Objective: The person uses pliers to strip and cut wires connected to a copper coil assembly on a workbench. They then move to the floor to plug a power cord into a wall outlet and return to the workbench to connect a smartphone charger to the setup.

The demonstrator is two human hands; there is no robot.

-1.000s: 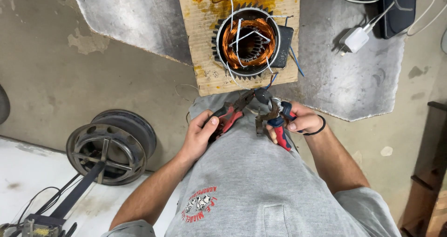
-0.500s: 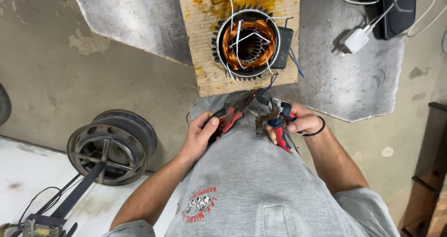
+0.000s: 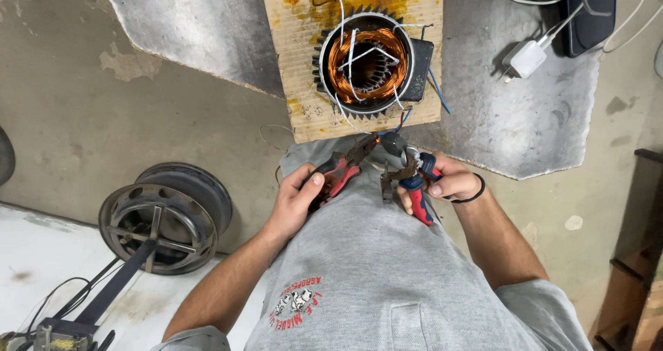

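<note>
I see a bare concrete floor (image 3: 138,109), stained and patchy, with a grey mat (image 3: 525,116) laid on it at the far side. On a stained cardboard sheet (image 3: 293,20) stands a motor stator (image 3: 366,64) with copper windings, its thin wires trailing near to my hands. My left hand (image 3: 295,198) has its fingers clenched round red-handled pliers (image 3: 342,168). My right hand (image 3: 445,184) grips a red and blue handled tool (image 3: 413,185), just beside the pliers, over my grey-clad lap. A metal wheel rim (image 3: 162,216) lies left; a white charger (image 3: 526,57) sits far right.
</note>
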